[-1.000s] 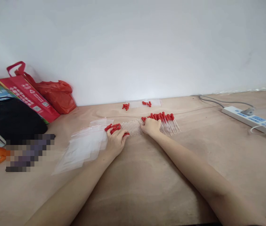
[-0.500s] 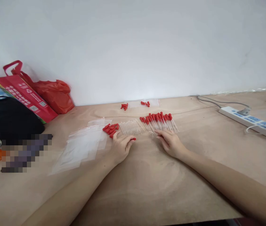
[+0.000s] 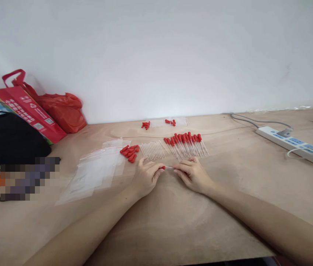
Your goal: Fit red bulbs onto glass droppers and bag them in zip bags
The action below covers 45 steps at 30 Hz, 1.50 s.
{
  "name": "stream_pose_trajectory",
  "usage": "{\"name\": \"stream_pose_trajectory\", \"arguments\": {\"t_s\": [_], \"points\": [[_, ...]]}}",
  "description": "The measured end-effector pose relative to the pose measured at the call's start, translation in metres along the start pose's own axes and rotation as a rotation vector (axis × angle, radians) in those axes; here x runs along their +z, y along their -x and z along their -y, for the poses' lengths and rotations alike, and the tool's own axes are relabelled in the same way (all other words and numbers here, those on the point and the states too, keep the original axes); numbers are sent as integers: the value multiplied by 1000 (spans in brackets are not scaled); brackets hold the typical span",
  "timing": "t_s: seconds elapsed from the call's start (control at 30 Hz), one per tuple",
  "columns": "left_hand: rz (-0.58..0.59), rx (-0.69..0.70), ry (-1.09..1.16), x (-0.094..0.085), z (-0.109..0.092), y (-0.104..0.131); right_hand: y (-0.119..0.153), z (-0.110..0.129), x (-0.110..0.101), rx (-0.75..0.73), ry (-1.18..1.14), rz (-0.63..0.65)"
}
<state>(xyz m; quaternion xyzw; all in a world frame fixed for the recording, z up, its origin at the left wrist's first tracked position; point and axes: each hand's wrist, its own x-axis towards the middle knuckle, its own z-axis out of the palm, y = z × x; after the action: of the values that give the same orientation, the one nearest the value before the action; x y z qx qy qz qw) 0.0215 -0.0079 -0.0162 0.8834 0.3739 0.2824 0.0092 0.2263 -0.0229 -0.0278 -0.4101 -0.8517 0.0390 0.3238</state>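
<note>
Pinched between the fingertips of my left hand (image 3: 146,177) is a red rubber dropper bulb (image 3: 163,167). My right hand (image 3: 194,174) grips a thin clear dropper tube (image 3: 169,167), whose tip meets the bulb; how far it sits inside cannot be made out. Just beyond my left hand lie a heap of loose red bulbs (image 3: 130,152) and a row of bare clear tubes (image 3: 153,150). Past my right hand rests a row of droppers (image 3: 187,143), tubes fitted with red bulbs at their far ends.
Flat clear zip bags (image 3: 92,175) overlap on the left. Against the wall lies another bag (image 3: 157,122) with red bulbs around it. A red plastic bag (image 3: 64,112), a printed carrier bag (image 3: 31,111) and a black bag (image 3: 14,138) stand far left. A power strip (image 3: 292,142) lies right.
My right hand has drawn the tube back from the rows, toward me and slightly left. My left hand has shifted a little right, bringing bulb and tube together.
</note>
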Motion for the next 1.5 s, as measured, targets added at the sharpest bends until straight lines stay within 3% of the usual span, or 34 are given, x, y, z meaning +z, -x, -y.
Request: {"name": "stream_pose_trajectory", "arguments": {"t_s": [0.47, 1.07, 1.5], "points": [[83, 83, 19, -1, -1, 0, -6, -4, -9, -137, 129, 101], [125, 170, -6, -1, -2, -3, -14, 9, -3, -111, 141, 157], [28, 201, 92, -7, 13, -3, -13, 5, -6, -179, 287, 56]]}}
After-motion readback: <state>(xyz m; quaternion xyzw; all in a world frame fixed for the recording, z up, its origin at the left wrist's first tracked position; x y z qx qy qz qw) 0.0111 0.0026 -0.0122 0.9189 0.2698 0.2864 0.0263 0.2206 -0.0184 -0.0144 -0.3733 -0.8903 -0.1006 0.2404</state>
